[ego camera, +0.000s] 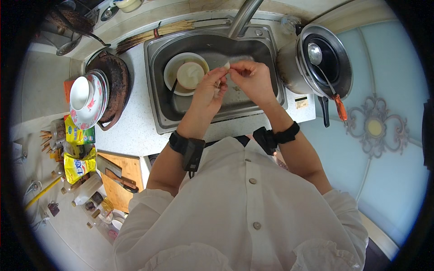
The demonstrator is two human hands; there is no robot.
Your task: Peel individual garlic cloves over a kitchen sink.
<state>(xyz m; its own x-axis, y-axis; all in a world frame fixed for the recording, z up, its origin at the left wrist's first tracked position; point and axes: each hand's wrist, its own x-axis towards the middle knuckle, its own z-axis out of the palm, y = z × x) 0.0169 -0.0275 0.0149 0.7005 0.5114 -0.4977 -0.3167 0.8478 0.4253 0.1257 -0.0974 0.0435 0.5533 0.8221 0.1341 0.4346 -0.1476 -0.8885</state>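
Observation:
Over the stainless steel sink (251, 115), my left hand (212, 84) pinches a small whitish piece (227, 65) between thumb and forefinger. It looks like a garlic clove, but is too small to be sure. More pale bits (217, 90) show in the curled fingers of the same hand. From the other side, my right hand (252, 78) grips the piece with thumb and forefinger, fingertips almost meeting the left ones. Left of my hands, a small bowl (191, 75) with whitish contents sits inside a larger white bowl (169, 67). A dark handle (174, 86) leans at their rims.
The faucet (244, 18) reaches over the sink's back edge, beside a bamboo brush (156, 33). Stacked pots (293, 66) with a ladle (315, 54) stand right. Flowered plates (96, 110) under a white bowl (80, 93) stand left. A cleaver (110, 166) lies on a wooden cutting board (115, 193).

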